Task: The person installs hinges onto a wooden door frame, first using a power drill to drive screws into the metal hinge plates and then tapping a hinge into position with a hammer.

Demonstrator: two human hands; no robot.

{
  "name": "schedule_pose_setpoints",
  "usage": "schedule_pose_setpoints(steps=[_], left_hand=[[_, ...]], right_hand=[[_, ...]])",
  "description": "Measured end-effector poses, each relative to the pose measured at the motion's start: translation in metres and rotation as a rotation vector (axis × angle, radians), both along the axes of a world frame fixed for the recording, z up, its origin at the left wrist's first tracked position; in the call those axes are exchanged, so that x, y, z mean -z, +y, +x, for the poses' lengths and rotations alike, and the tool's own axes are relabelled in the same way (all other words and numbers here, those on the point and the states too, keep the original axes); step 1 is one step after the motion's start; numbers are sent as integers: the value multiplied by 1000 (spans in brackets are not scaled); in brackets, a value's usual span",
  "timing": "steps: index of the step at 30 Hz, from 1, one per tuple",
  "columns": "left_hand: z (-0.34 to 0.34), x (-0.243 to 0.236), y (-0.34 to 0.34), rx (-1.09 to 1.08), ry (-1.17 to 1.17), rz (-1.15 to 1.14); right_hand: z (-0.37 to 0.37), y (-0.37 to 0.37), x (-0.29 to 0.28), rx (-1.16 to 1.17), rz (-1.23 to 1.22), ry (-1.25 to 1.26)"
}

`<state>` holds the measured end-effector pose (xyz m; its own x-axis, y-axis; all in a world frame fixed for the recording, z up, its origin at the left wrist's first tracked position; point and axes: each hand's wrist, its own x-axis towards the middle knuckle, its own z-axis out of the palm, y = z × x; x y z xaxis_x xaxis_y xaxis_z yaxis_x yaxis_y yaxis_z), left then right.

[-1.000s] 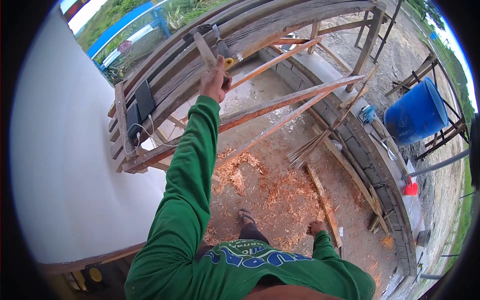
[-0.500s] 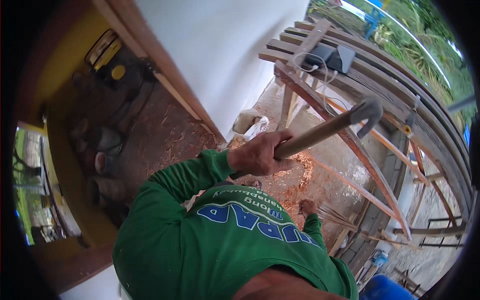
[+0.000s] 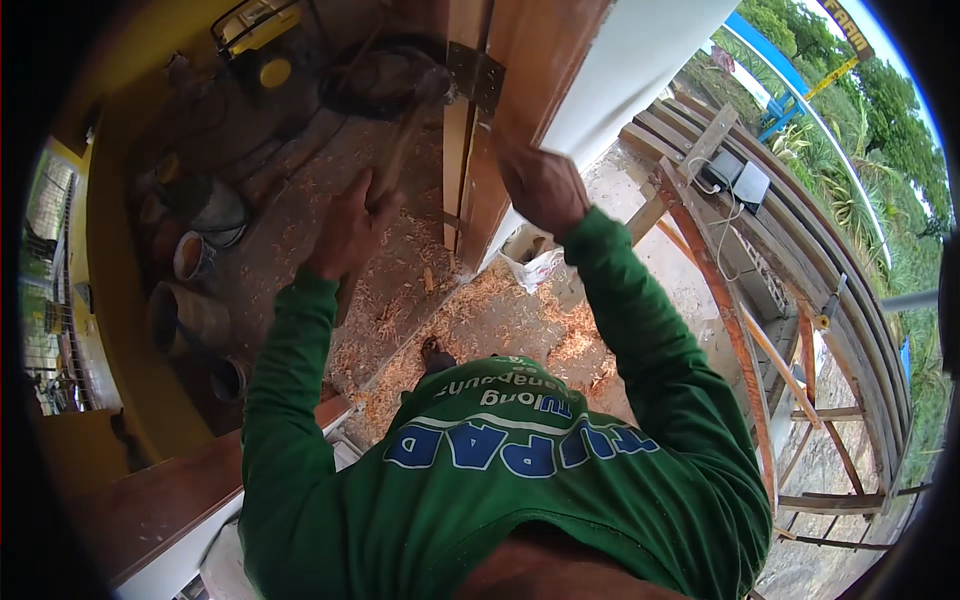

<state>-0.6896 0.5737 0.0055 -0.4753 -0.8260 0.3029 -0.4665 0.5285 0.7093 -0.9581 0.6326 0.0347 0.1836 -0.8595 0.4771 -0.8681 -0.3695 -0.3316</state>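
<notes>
My left hand (image 3: 352,225) is wrapped round the wooden handle of a hammer (image 3: 400,150). The hammer's head is raised, blurred against the dark room, close to a dark metal hinge (image 3: 476,78) on the wooden door edge. My right hand (image 3: 545,192) is up at the brown wooden frame (image 3: 545,75), its fingers curled in against the wood. Whether something small is between those fingers is hidden. A narrow pale wood strip (image 3: 455,170) runs down below the hinge.
Wood shavings (image 3: 570,330) cover the floor around my feet. A white sack (image 3: 535,265) stands at the wall's foot. On the right is a slatted wooden bench (image 3: 780,190) with phones and cables on it. Buckets (image 3: 193,257) and a yellow machine (image 3: 262,30) are in the room at left.
My view has turned toward the doorway. The left hand has swung the hammer from the right over to the hinge side. My right hand has risen from low down to the frame.
</notes>
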Motion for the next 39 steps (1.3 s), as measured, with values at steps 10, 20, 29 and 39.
schedule_pose_setpoints(steps=[10,20,29,39], left_hand=[[18,7,-53,-19,18,77],[24,0,-83,63,8,-13],[29,-27,-87,98,-80,34],[31,-16,-101,125,-98,-47]], right_hand=[[46,-117,-123,343,-22,468],[33,-91,-76,177,-238,166],[23,-69,-47,268,-62,49],[15,-48,-10,294,69,-114]])
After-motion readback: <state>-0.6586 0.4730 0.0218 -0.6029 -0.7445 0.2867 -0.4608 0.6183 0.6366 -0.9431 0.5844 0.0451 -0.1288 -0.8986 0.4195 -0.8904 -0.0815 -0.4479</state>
